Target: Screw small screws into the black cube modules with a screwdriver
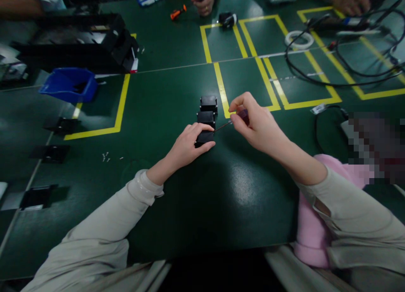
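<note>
Presently, from my remote seat, the work centres on the nearest black box (205,136), closest of three lined up on the green table (196,207). Left hand (186,145) braces it: thumb along the near side, index finger across the top, fingers closed about it. Right hand (257,125) pinches a slim screwdriver (243,115) by its dark handle between thumb and fingers; the shaft slants down to the box's right side, near the left index fingertip. Whether the tip is seated in anything, I cannot tell.

Risks, my judgement: at that slant the tip could ride out sideways, scratching the casing or jabbing the left index finger. A slack left hold could let the box twist, and a push could nudge the middle black box (205,117) just beyond, then the far black box (209,103).

Surroundings: loose screws (103,156) lie left of the left hand; a sweeping sleeve might scatter them. Farther off, a blue bin (63,90). Up to the right, a black cable (316,79) loops by a white ring (311,39). Across the table, a co-worker's hand (203,1) is near an orange screwdriver (178,12). The left fingers are the chief obstruction.
</note>
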The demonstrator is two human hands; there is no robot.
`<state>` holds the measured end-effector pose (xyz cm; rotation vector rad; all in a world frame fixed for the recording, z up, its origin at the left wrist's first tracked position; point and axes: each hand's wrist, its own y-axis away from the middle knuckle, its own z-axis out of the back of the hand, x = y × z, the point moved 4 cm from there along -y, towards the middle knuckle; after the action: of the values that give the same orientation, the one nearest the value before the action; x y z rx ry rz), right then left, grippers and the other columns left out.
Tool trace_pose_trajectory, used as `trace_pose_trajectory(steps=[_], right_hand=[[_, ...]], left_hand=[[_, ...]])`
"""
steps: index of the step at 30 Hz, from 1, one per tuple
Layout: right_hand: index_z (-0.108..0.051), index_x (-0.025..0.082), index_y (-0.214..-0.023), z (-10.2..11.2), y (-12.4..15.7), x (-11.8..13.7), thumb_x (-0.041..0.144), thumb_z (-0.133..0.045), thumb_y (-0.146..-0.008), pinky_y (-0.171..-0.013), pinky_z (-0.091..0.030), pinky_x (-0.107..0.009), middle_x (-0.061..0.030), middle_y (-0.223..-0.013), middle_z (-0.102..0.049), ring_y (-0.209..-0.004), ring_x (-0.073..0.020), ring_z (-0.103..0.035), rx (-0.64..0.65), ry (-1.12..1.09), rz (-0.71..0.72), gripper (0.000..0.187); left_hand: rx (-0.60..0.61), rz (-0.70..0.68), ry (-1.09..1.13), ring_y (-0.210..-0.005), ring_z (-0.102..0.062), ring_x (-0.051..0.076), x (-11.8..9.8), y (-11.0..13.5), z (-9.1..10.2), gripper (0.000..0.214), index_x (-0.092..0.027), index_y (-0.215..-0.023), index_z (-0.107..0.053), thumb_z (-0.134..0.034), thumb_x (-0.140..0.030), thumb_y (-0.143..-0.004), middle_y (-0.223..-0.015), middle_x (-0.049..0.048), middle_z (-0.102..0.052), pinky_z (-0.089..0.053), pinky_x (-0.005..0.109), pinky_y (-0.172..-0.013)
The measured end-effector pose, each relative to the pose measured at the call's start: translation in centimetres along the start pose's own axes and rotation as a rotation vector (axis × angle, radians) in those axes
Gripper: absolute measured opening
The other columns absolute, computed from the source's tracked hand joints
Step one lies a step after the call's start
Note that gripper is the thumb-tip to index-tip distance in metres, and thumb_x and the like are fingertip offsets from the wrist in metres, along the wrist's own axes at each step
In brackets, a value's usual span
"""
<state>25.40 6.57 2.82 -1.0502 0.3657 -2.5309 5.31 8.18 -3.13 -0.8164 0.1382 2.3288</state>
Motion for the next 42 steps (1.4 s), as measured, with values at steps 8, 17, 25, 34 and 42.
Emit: trace_pose_trajectory(steps=[8,17,25,34,42], right_hand=[[-0.053,0.02,-0.086,0.06,-0.01,-0.09,0.028,-0.052,-0.094,-0.057,-0.035,-0.026,0.0019,-0.066,-0.058,-0.057,-0.0104,-0.053,-0.008,0.041,-0.011,0.011],[-0.054,0.02,-0.087,0.06,-0.04,-0.12,0.031,-0.052,-0.095,-0.057,-0.033,-0.026,0.0021,-0.065,-0.057,-0.056,-0.0099,-0.051,0.019,0.041,-0.031,0.014],[-0.054,0.021,-0.101,-0.02,0.12,-0.36,0.024,-0.052,-0.093,-0.061,-0.038,-0.028,0.0011,-0.075,-0.059,-0.063,-0.0122,-0.056,-0.04,0.03,-0.012,0.009],[-0.054,0.02,-0.103,0.05,0.05,-0.24,0.023,-0.048,-0.094,-0.06,-0.035,-0.028,0.0011,-0.075,-0.06,-0.059,-0.0111,-0.052,-0.029,0.041,-0.03,0.012],[-0.055,0.02,-0.089,0.22,-0.01,-0.15,0.031,-0.051,-0.096,-0.059,-0.032,-0.028,0.0029,-0.064,-0.054,-0.055,-0.0102,-0.047,0.005,0.064,-0.07,0.014]], left_hand=[[-0.004,-0.014,0.025,-0.109,-0.059,0.024,-0.31,-0.12,0.3,0.035,-0.022,-0.121,-0.06,-0.064,-0.043,-0.092,-0.118,0.0045,-0.064,-0.043,0.034,-0.094],[-0.015,-0.025,0.039,-0.11,-0.059,0.025,-0.12,-0.07,0.18,0.036,-0.021,-0.121,-0.06,-0.063,-0.044,-0.093,-0.117,0.0061,-0.063,-0.044,0.036,-0.095],[-0.008,-0.018,0.038,-0.111,-0.058,0.025,0.08,0.13,-0.15,0.04,-0.021,-0.126,-0.057,-0.06,-0.047,-0.096,-0.121,0.0064,-0.062,-0.044,0.036,-0.096],[-0.035,-0.027,0.047,-0.111,-0.058,0.025,-0.22,0.0,-0.52,0.038,-0.021,-0.125,-0.057,-0.06,-0.045,-0.096,-0.121,0.0066,-0.062,-0.044,0.036,-0.096],[-0.032,-0.018,0.036,-0.112,-0.058,0.026,-0.24,0.05,-0.51,0.04,-0.021,-0.126,-0.057,-0.059,-0.047,-0.096,-0.123,0.0074,-0.062,-0.044,0.038,-0.096]])
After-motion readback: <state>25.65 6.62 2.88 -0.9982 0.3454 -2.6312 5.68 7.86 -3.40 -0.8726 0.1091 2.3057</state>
